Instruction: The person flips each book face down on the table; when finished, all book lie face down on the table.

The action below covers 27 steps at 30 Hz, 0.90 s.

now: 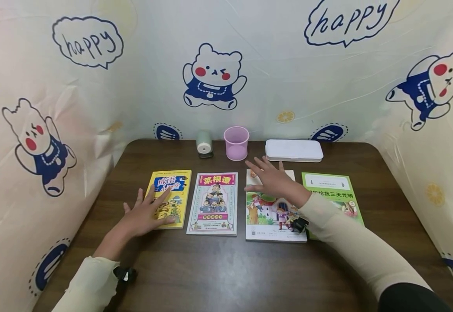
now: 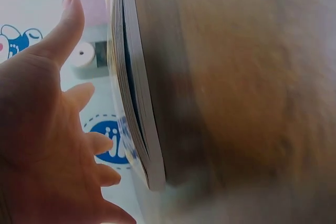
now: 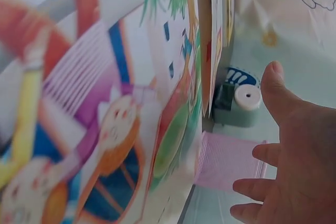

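Note:
My left hand (image 1: 142,216) has its fingers spread over the lower left part of a yellow book (image 1: 181,186); whether they touch the cover cannot be told. In the left wrist view the thumb and fingertips of this hand show beside the page edges of a book (image 2: 134,77). Over the top of a picture-covered book (image 1: 265,234) is my right hand (image 1: 275,180), fingers apart and nothing gripped. Between the hands lies a pink-bordered book (image 1: 213,212). The right forearm partly hides a green book (image 1: 327,180) at the far right of the row.
Along the back of the brown table (image 1: 218,273) stand a pale green pencil sharpener (image 1: 204,142), a pink mesh cup (image 1: 236,147) and a flat white case (image 1: 294,150). A printed cloth (image 1: 144,78) hangs behind and at both sides.

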Tool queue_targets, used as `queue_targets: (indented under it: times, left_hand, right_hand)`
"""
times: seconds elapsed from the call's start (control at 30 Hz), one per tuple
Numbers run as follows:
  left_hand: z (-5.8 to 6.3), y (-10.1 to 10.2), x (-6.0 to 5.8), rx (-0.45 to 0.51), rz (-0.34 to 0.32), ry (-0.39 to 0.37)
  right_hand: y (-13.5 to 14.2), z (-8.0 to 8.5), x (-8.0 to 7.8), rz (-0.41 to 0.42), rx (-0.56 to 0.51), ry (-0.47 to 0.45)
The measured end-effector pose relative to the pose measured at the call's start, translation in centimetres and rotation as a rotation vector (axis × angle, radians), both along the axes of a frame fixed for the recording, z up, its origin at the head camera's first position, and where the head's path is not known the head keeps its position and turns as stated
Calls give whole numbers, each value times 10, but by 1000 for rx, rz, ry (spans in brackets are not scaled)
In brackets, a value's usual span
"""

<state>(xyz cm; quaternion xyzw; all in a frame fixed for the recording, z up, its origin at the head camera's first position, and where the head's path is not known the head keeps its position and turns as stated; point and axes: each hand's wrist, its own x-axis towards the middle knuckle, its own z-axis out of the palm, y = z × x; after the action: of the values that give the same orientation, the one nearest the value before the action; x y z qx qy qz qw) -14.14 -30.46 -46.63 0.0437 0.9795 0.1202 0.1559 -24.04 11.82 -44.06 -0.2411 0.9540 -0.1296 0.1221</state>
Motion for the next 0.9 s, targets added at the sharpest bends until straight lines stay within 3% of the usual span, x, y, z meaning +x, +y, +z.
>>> queue_targets:
  times: [0.37,0.9]
  left_hand:
    - [2,-18,18,40,35,-19]
    - [-3,-39,33,78,78,-61]
  right_hand:
    - [-29,-2,-3,72,-3,2]
    - [-77,0,-9,158,-27,-59]
